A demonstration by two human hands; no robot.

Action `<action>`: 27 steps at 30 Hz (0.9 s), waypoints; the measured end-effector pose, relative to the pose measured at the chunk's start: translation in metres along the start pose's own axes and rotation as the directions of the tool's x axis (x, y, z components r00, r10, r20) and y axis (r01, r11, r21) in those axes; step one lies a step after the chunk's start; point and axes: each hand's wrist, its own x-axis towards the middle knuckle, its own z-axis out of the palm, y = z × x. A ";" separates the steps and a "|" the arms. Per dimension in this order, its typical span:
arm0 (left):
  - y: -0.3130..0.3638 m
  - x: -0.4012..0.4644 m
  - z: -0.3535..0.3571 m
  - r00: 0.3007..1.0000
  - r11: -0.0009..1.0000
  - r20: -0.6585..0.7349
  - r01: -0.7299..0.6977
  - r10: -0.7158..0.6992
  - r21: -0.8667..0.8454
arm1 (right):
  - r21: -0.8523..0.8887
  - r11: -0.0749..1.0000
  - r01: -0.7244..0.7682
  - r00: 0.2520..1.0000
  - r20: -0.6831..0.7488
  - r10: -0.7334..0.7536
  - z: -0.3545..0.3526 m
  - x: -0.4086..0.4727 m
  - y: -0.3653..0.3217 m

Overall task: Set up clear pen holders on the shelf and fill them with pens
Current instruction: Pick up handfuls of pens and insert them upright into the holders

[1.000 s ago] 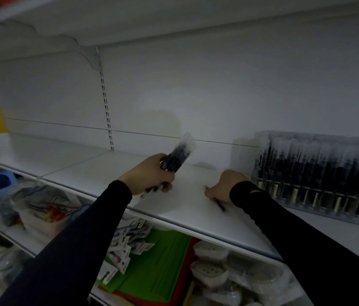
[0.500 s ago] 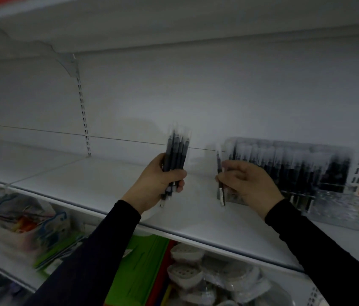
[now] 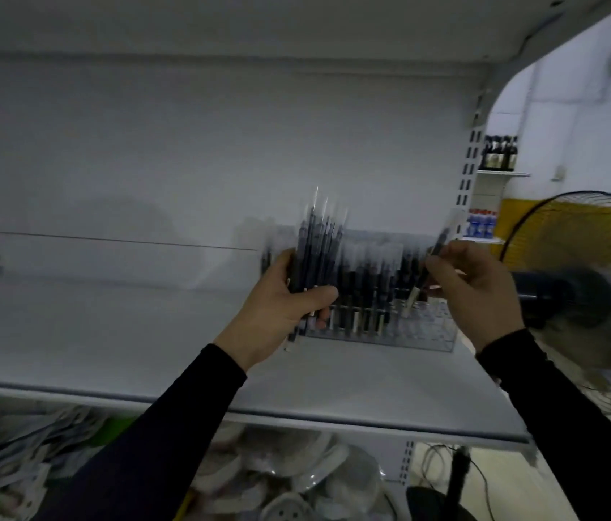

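Hands full of pens at the holder

Our left hand (image 3: 281, 306) grips a blurred upright bundle of black pens with clear caps (image 3: 321, 250), fingers curled round the barrels, just in front of the clear plastic pen holder (image 3: 428, 332). That holder stands on the white metal shelf (image 3: 108, 344), its left part packed with pens. Our right hand (image 3: 476, 291) pinches a single tilted black pen (image 3: 435, 257) above the holder's right end. Beyond stands a yellow-bladed wire-caged fan (image 3: 589, 257).
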 end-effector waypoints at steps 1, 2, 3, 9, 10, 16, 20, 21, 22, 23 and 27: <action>-0.001 0.003 0.008 1.000 1.000 0.011 0.011 -0.011 -0.010 | -0.034 0.999 -0.008 1.000 -0.020 0.008 -0.008 0.004 0.005; -0.001 0.006 0.016 1.000 1.000 0.020 0.021 -0.021 -0.015 | -0.066 0.998 -0.006 0.999 -0.032 0.004 -0.015 0.009 0.009; -0.003 0.009 0.022 0.999 0.999 0.031 0.027 -0.027 -0.019 | -0.088 0.996 -0.001 0.999 -0.044 -0.003 -0.020 0.013 0.012; -0.020 0.016 0.038 0.996 0.993 0.037 0.087 -0.084 -0.081 | -0.076 0.997 -0.033 0.999 -0.021 0.032 -0.016 0.034 0.025; -0.021 0.016 0.037 0.996 0.992 0.030 0.084 -0.082 -0.093 | -0.072 0.997 -0.039 0.999 -0.004 0.039 -0.013 0.037 0.028; -0.019 0.014 0.034 0.997 0.981 -0.001 0.078 -0.079 -0.179 | -0.069 0.997 -0.045 0.998 0.038 0.048 0.006 0.039 0.035; -0.016 0.013 0.035 0.998 0.981 0.025 0.069 -0.065 -0.181 | -0.126 0.991 -0.046 0.997 0.057 0.054 0.012 0.040 0.041; -0.016 0.012 0.035 0.998 0.981 0.027 0.065 -0.061 -0.182 | -0.147 0.988 -0.050 0.996 0.069 0.061 0.013 0.039 0.043; -0.016 0.012 0.036 0.998 0.981 0.028 0.060 -0.056 -0.185 | -0.175 0.983 -0.051 0.994 0.083 0.066 0.013 0.038 0.045; -0.015 0.012 0.036 0.998 0.981 0.029 0.056 -0.052 -0.186 | -0.214 0.976 -0.048 0.993 0.095 0.070 0.015 0.037 0.046; -0.013 0.011 0.036 0.999 0.981 0.026 0.051 -0.047 -0.189 | -0.459 0.888 -0.006 0.988 0.133 0.075 0.018 0.029 0.046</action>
